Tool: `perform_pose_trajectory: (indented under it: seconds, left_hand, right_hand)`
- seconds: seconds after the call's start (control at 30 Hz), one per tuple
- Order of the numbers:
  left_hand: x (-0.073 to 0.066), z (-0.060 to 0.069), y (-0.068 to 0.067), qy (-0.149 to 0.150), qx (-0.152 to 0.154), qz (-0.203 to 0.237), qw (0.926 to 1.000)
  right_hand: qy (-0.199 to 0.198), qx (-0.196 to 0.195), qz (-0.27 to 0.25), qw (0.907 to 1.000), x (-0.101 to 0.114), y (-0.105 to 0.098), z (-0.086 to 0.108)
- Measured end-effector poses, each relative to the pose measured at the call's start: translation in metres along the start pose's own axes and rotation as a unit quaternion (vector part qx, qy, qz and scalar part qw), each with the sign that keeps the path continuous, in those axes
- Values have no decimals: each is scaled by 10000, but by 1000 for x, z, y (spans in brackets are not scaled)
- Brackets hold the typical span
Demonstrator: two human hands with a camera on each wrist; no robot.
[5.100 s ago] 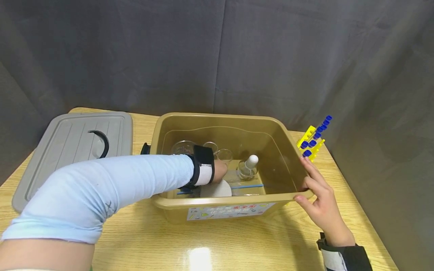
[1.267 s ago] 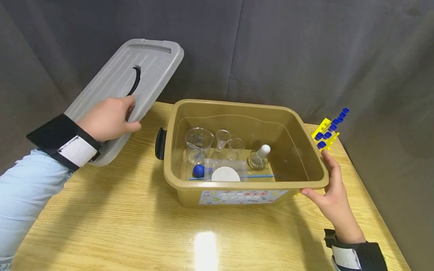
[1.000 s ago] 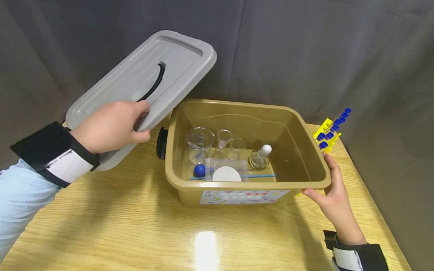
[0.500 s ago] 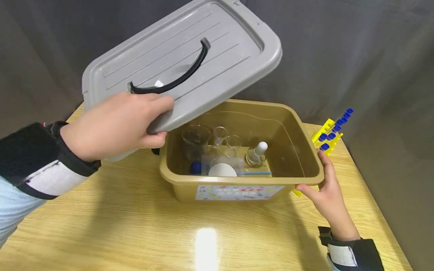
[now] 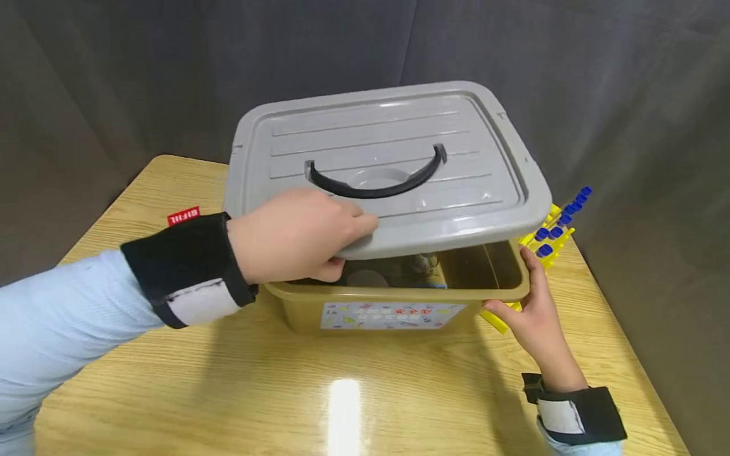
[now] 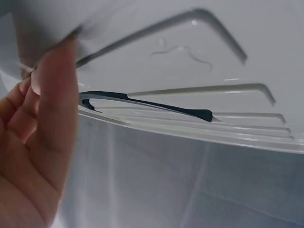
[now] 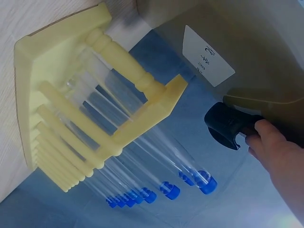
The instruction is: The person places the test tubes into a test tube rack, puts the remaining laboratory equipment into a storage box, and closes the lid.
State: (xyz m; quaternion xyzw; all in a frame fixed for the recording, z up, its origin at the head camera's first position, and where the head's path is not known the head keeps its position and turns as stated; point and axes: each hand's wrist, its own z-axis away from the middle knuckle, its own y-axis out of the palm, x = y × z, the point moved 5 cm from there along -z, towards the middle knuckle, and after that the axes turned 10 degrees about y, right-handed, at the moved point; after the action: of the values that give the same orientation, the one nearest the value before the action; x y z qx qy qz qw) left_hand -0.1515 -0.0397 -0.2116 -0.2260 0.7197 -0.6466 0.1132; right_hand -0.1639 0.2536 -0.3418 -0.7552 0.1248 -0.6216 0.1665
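My left hand pinches the front edge of a grey plastic lid, thumb underneath and fingers on top. The lid hangs tilted over the brown storage box, covering most of its opening and leaving a gap at the front right. A black carrying handle crosses the lid's top. Through the gap show part of a glass bottle and a dim round white piece; the other contents are hidden. My right hand grips the box's front right corner, its fingers beside a black latch.
Close to the box's right side stands a yellow rack holding several test tubes with blue caps. The wooden table reaches to grey curtains behind and at the right. A printed label is on the box's front.
My left hand was inside the box, then took the lid from the table at left. It has carried the lid rightward over the box and levelled it. My right hand stays at the box corner.
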Motion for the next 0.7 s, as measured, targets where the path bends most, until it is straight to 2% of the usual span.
perform_pose_trajectory:
  seconds: [0.17,0.33,0.47,0.7]
  left_hand:
    - [-11,-15,14,261,407,-91,9988]
    - [-14,-19,26,328,646,-31,9974]
    - [-14,-20,32,357,693,103,9969]
    - [-12,-23,36,362,929,331,9945]
  right_hand:
    - [-387,180,-372,9984,1,2,-2]
    - [-639,316,-799,9942,4,5,-3]
    - [-577,297,-670,9956,4,7,-4]
    - [-355,49,-116,9993,1,8,-2]
